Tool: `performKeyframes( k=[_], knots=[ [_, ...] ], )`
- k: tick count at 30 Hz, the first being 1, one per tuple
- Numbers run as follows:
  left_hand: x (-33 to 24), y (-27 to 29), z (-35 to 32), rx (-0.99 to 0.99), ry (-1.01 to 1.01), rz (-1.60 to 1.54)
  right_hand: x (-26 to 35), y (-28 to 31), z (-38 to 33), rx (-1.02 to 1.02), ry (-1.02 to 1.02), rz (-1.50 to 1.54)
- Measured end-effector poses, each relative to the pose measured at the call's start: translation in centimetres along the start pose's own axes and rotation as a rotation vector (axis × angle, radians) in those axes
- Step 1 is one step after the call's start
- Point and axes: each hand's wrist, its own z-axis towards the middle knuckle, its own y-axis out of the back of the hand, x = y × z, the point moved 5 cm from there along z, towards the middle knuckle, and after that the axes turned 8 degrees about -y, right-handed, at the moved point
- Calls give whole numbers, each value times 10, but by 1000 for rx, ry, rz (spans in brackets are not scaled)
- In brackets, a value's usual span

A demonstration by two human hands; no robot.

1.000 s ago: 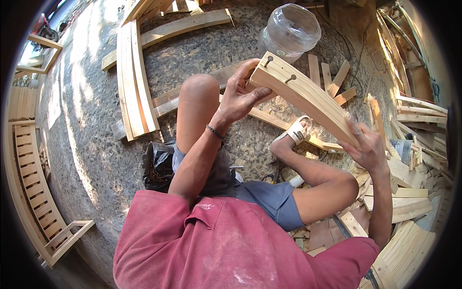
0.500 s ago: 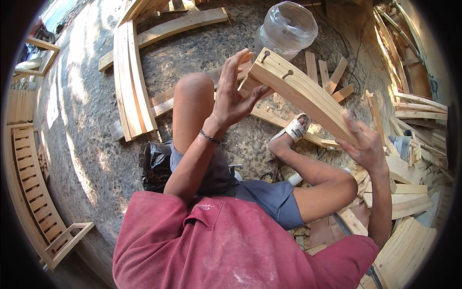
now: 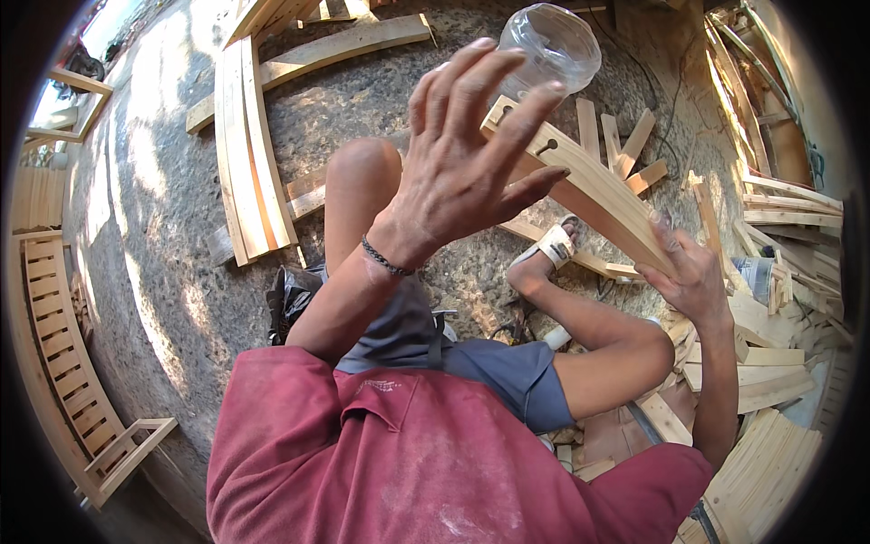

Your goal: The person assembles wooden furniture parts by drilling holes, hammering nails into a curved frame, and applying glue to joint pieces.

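Observation:
A pale wooden board (image 3: 603, 190) slants across in front of me, with two nails (image 3: 546, 146) standing part way out of its far left end. My right hand (image 3: 686, 272) grips the board's near right end, thumb on top. Over the nailed end my left hand (image 3: 467, 154) is spread, fingers apart and holding nothing; it covers part of that end. Whether a fingertip touches the wood I cannot tell. Beyond the board stands a clear plastic jar (image 3: 551, 54) with an open mouth.
Long planks (image 3: 245, 154) lie on the rough floor at the left. A slatted wooden frame (image 3: 68, 354) stands at the far left. Offcuts (image 3: 625, 150) lie past the board, and more wood pieces (image 3: 761, 381) are heaped at the right. A black bag (image 3: 294, 295) sits by my left knee.
My left hand has risen from beside the board's far end and moved right, over the nails, with its fingers spreading. The right hand and the board have barely shifted.

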Motion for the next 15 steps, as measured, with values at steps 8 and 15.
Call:
performKeyframes(
  k=[8,15],
  knots=[
    [-8,-23,13,251,-89,50,0,0,0,-36,9,22],
    [43,-61,-33,-150,391,-868,2,-8,-5,-58,-40,-24]
  ],
)
